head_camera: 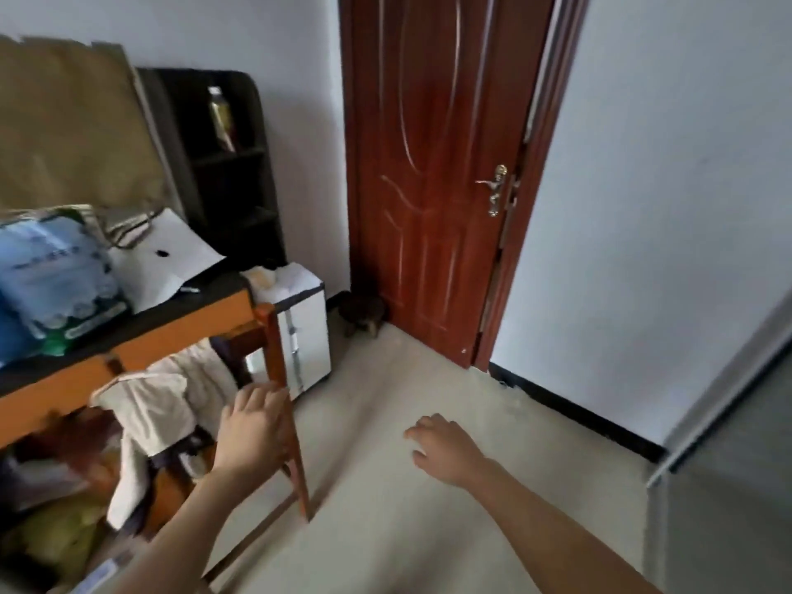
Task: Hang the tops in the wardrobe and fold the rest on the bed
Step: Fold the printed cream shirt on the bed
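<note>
Your left hand [253, 426] is stretched out to the back post of the wooden chair [278, 358], its fingers [261, 396] loosely spread and gripping nothing; blur hides whether they touch the post or hang just in front of it. That reach makes sense, since the cream garment [150, 413] is draped over the chair back just left of your hand, slung there as cloth waiting to be sorted, and it looks like your first pick. Your right hand [445, 452] hovers over the bare floor [407, 529], well apart from the chair, fingers relaxed and empty, probably held free to take the cloth's other side. Neither wardrobe nor bed shows, so you will likely have to carry it. Counting: one chair, tucked against the one table [128, 345]; one cream garment for certain, with something darker beneath it that may be a second piece, though you cannot tell; on the table one blue packet [55, 272] and one white paper bag [167, 255]; one dark shelf unit [231, 173] holding one bottle [220, 113]; one small white cabinet [308, 336]; one shut door [428, 186]
</note>
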A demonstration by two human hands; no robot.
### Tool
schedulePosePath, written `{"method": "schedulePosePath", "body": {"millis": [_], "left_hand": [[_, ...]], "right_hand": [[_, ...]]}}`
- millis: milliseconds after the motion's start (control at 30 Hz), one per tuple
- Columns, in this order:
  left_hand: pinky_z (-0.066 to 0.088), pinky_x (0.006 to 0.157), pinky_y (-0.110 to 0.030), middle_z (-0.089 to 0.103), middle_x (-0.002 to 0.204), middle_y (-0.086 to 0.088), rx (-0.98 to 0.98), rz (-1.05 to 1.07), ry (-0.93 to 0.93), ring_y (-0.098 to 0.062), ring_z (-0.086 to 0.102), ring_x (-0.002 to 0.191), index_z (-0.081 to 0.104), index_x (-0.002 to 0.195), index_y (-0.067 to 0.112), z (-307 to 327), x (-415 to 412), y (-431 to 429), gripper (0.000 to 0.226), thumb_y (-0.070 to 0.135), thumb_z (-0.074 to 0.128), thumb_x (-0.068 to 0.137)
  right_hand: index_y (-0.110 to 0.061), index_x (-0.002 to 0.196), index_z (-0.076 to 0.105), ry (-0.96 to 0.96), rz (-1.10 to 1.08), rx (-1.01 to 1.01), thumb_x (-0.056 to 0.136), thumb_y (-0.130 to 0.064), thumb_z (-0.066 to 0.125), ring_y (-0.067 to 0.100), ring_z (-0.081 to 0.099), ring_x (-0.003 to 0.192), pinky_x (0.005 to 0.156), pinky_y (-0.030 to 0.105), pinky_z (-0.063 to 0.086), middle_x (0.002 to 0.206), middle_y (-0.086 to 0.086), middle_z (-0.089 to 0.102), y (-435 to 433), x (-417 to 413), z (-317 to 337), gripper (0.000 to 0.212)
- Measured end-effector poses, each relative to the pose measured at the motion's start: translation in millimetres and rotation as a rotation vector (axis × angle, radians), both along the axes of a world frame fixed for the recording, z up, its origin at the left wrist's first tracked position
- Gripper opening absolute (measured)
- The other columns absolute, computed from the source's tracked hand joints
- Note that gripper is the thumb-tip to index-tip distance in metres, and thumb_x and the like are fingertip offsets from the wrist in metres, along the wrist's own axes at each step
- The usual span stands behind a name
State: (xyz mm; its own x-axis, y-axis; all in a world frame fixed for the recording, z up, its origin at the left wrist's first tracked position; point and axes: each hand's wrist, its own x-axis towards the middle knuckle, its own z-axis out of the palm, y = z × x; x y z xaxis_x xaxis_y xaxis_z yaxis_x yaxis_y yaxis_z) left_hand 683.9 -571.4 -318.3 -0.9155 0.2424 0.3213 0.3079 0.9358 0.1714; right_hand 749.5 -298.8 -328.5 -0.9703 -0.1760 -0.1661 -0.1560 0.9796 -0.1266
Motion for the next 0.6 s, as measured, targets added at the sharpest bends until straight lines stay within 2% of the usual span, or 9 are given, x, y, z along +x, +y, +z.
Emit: {"method": "schedulePosePath", "body": {"millis": [133,200,300,333,367,433,467,533,600], "left_hand": [[0.045,0.080,-0.062,0.060,0.118,-0.024,-0.001,0.243,0.107,-0.047,0.051,0.113,0.067,0.110,0.007,9.9,-26.7,-108.1,0.037,0.021,0.067,0.076],[0.042,0.087,-0.062,0.054,0.128,-0.023,0.024,0.348,0.065,-0.045,0.045,0.121,0.062,0.121,0.011,11.0,-43.1,-154.2,0.051,0.021,0.078,0.073],[0.027,0.107,-0.048,0.026,0.153,-0.011,-0.043,0.367,-0.084,-0.032,0.021,0.141,0.027,0.148,0.024,8.8,-60.9,-196.1,0.081,0.049,0.065,0.081],[0.026,0.109,-0.042,0.021,0.155,-0.004,-0.084,0.342,-0.132,-0.026,0.019,0.142,0.015,0.150,0.029,3.8,-68.3,-207.2,0.086,0.057,0.059,0.082],[0.032,0.105,-0.039,0.027,0.154,0.000,-0.122,0.302,-0.150,-0.022,0.028,0.139,0.012,0.150,0.033,2.0,-71.8,-212.4,0.090,0.063,0.059,0.078],[0.049,0.077,-0.037,0.062,0.125,0.003,-0.138,0.237,-0.152,-0.019,0.064,0.103,0.028,0.143,0.032,-0.7,-80.3,-220.3,0.101,0.063,0.075,0.060],[0.050,0.064,-0.033,0.071,0.103,0.004,-0.131,0.241,-0.123,-0.017,0.069,0.080,0.040,0.139,0.029,-5.0,-84.1,-225.9,0.100,0.059,0.081,0.053],[0.047,0.049,-0.028,0.070,0.072,0.007,-0.087,0.250,-0.034,-0.015,0.064,0.051,0.064,0.120,0.024,-7.3,-87.2,-223.2,0.087,0.048,0.089,0.041],[0.045,0.045,-0.027,0.065,0.059,0.007,-0.082,0.235,0.044,-0.016,0.060,0.044,0.076,0.095,0.022,-8.5,-86.3,-222.2,0.068,0.038,0.093,0.031]], "right_hand": [[-0.008,0.127,0.049,0.052,0.215,0.015,0.095,-0.020,0.041,0.031,0.040,0.121,0.095,0.039,0.035,0.128,0.013,0.048,-91.3,-67.0,23.9,0.035],[-0.011,0.130,0.047,0.084,0.283,0.000,0.096,-0.020,0.042,0.029,0.040,0.123,0.098,0.040,0.037,0.130,0.012,0.047,-138.6,-97.3,34.8,0.036],[-0.018,0.139,0.038,0.093,0.353,-0.018,0.096,-0.021,0.043,0.028,0.036,0.128,0.100,0.042,0.039,0.137,0.010,0.041,-202.6,-133.7,43.0,0.043],[-0.019,0.141,0.033,0.095,0.379,-0.002,0.096,-0.022,0.043,0.029,0.035,0.128,0.100,0.043,0.039,0.140,0.011,0.038,-224.9,-145.6,44.7,0.046],[-0.020,0.144,0.029,0.098,0.399,0.012,0.096,-0.023,0.043,0.031,0.034,0.129,0.100,0.044,0.038,0.142,0.012,0.035,-243.8,-154.9,44.6,0.049],[-0.021,0.146,0.022,0.110,0.420,0.015,0.096,-0.024,0.046,0.033,0.030,0.132,0.102,0.045,0.036,0.147,0.012,0.028,-278.7,-172.4,43.3,0.055],[-0.021,0.147,0.020,0.103,0.424,0.003,0.095,-0.025,0.048,0.032,0.028,0.134,0.103,0.045,0.036,0.149,0.011,0.026,-297.1,-180.0,40.9,0.059],[-0.021,0.147,0.018,0.084,0.401,-0.015,0.092,-0.027,0.053,0.031,0.024,0.137,0.107,0.045,0.032,0.151,0.008,0.024,-316.4,-188.7,33.7,0.065],[-0.020,0.148,0.018,0.094,0.359,0.016,0.092,-0.032,0.053,0.030,0.023,0.136,0.109,0.042,0.029,0.150,0.006,0.026,-329.9,-196.6,25.6,0.067]]}}
